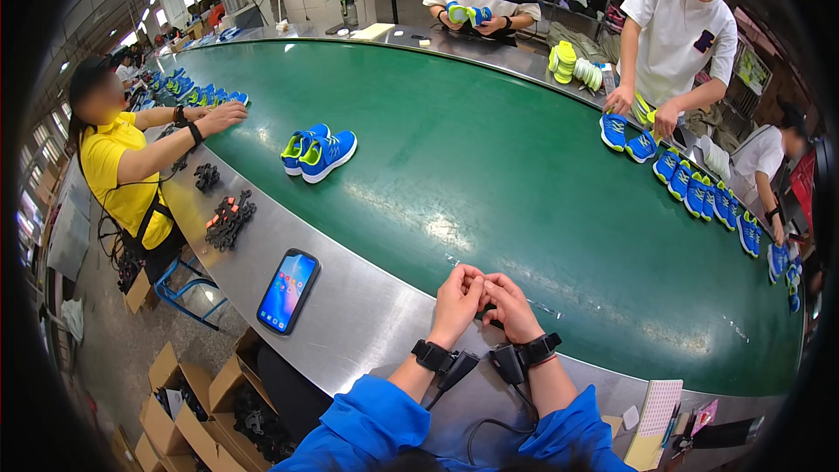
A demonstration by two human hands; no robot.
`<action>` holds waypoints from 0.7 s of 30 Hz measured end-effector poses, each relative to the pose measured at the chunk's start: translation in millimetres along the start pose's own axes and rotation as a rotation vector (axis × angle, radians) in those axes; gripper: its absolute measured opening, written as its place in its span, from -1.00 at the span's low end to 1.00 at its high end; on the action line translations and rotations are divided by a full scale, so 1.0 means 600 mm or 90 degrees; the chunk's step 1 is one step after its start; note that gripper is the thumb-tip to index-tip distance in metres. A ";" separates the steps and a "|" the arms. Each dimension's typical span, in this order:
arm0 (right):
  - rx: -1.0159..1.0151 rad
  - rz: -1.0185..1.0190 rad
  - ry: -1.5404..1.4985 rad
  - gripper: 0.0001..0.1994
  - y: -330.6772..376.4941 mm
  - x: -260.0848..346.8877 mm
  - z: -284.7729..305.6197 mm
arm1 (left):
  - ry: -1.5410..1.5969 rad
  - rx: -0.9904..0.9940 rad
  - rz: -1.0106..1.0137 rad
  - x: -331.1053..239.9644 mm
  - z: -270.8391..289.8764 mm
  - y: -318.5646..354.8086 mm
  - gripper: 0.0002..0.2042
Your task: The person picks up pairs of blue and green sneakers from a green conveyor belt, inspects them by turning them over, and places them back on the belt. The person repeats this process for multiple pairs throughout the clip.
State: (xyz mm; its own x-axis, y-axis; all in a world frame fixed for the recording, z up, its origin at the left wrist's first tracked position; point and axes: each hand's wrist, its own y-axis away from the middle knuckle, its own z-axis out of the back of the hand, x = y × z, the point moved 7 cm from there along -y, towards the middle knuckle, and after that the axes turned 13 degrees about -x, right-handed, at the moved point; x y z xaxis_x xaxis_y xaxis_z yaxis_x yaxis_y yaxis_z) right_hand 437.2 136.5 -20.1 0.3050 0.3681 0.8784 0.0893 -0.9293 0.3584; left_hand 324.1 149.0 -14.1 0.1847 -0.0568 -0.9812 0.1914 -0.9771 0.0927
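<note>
My left hand and my right hand meet at the near edge of the green conveyor belt. Their fingers are curled and the fingertips press together. Anything pinched between them is too small or too hidden to make out. Each wrist wears a black strap with a small black box and a cable. A pair of blue sports shoes with lime linings and white soles stands on the belt, ahead and to the left of my hands. On the metal ledge to my left lies a smartphone with its screen lit.
Blue shoes line the belt's right edge by two workers; more sit far left near a person in yellow. Someone across the belt holds shoes. Black clips lie on the left ledge, a notepad at right, cartons below.
</note>
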 end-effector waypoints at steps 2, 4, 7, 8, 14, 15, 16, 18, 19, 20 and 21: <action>-0.001 -0.001 0.000 -0.74 0.001 0.000 0.000 | -0.001 0.000 0.006 0.000 0.000 0.001 -0.93; -0.002 -0.003 0.000 -0.74 0.001 0.000 -0.001 | -0.004 -0.001 0.003 0.001 0.001 0.001 -0.93; -0.002 -0.005 -0.002 -0.74 0.001 0.000 -0.003 | -0.012 -0.002 -0.003 0.001 0.003 0.001 -0.93; -0.001 -0.004 -0.003 -0.74 0.001 0.000 -0.003 | -0.015 -0.001 -0.005 0.000 0.003 0.001 -0.93; -0.004 -0.002 0.001 -0.73 0.002 -0.001 -0.002 | -0.014 -0.004 -0.003 -0.002 0.004 0.002 -0.93; -0.004 -0.001 0.002 -0.73 0.001 -0.002 -0.001 | -0.014 -0.003 -0.001 -0.001 0.004 0.002 -0.93; -0.005 -0.001 0.003 -0.73 0.001 -0.002 -0.001 | -0.013 -0.002 0.001 0.000 0.003 0.001 -0.93; -0.004 0.000 0.002 -0.73 0.002 -0.001 -0.003 | -0.012 -0.003 0.004 -0.004 0.004 0.003 -0.93; -0.004 0.000 0.002 -0.73 0.003 -0.001 -0.004 | -0.009 -0.004 0.007 -0.005 0.004 0.004 -0.93; -0.005 0.000 0.003 -0.73 0.003 -0.001 -0.003 | -0.007 -0.005 0.011 -0.005 0.003 0.005 -0.93; -0.006 0.000 0.005 -0.73 0.003 0.000 -0.003 | -0.006 -0.004 0.011 -0.004 0.003 0.004 -0.93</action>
State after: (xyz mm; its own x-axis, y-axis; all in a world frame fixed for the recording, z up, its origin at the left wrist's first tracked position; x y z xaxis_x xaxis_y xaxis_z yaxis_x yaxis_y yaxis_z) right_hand 435.6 134.9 -19.2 0.2976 0.3679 0.8809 0.0806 -0.9292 0.3608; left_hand 322.5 146.4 -11.9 0.1794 -0.0749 -0.9809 0.1947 -0.9747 0.1101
